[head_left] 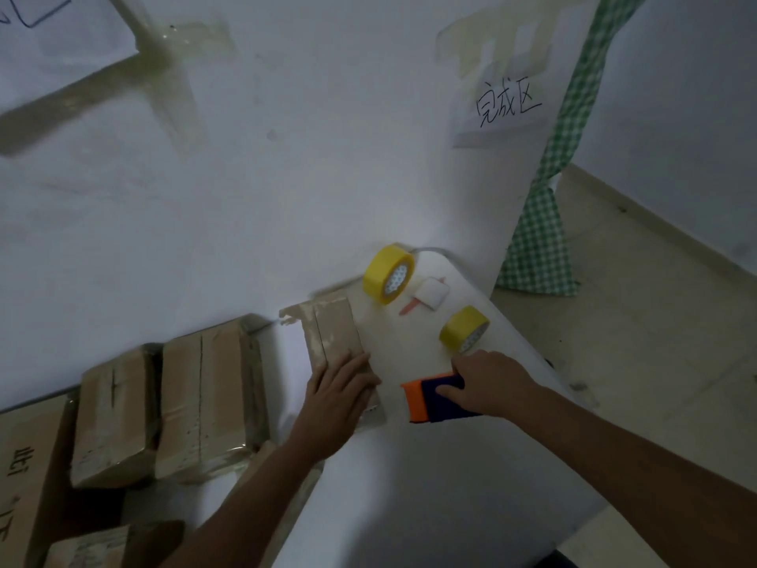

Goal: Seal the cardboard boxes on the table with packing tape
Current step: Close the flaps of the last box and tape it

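Observation:
A small cardboard box (332,330) lies on the white table (286,198), near its lower middle. My left hand (340,391) rests flat on the box's near end, fingers straight. To the right, my right hand (489,383) grips an orange and dark blue tape dispenser (430,397) that lies on the table. Two yellow tape rolls stand beyond it: a larger roll (387,273) and a smaller roll (463,327) just above my right hand.
Two more cardboard boxes (118,412) (209,395) lie left of the one under my hand, with a large carton (24,477) at the far left. A small white pad (430,295) sits between the rolls. A handwritten paper label (508,102) is taped at the table's far right, near a green checked cloth (545,223).

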`<control>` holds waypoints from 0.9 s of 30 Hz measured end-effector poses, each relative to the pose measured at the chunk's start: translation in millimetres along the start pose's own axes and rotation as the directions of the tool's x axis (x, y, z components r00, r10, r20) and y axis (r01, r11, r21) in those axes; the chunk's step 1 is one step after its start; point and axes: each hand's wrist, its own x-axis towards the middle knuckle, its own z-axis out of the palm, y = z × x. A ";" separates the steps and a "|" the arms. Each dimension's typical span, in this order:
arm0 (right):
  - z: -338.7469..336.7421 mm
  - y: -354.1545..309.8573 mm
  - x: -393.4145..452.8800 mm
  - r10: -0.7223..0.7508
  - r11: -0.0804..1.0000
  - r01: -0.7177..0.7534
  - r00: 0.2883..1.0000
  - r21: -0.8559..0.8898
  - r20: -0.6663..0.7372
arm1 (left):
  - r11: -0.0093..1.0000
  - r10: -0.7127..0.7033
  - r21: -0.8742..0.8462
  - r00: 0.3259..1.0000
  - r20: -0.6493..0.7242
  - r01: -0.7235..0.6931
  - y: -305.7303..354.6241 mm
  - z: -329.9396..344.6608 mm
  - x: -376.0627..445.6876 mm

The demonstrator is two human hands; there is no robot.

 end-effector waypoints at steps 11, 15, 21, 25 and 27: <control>13.2 -26.4 15.9 0.011 1.000 -0.011 1.000 -0.007 -0.017 | 0.997 -0.058 0.044 0.998 -0.001 0.058 10.2 4.7 -6.6; 12.8 -26.5 17.9 0.040 0.999 -0.040 0.999 0.020 -0.030 | 0.998 -0.057 0.032 0.998 -0.004 0.057 11.7 3.3 -6.8; 14.6 -29.2 22.8 0.068 0.997 -0.067 0.997 0.036 -0.039 | 0.997 -0.071 0.026 0.997 0.018 0.070 12.4 2.4 -5.8; 13.8 -16.1 24.2 0.139 0.987 -0.141 0.990 -0.079 -0.026 | 0.997 -0.066 0.026 0.998 -0.001 0.066 11.5 3.5 -7.2; 16.9 4.9 19.7 0.201 0.974 -0.202 0.979 -0.107 -0.021 | 0.998 -0.055 0.019 0.998 -0.016 0.056 10.9 3.3 -7.9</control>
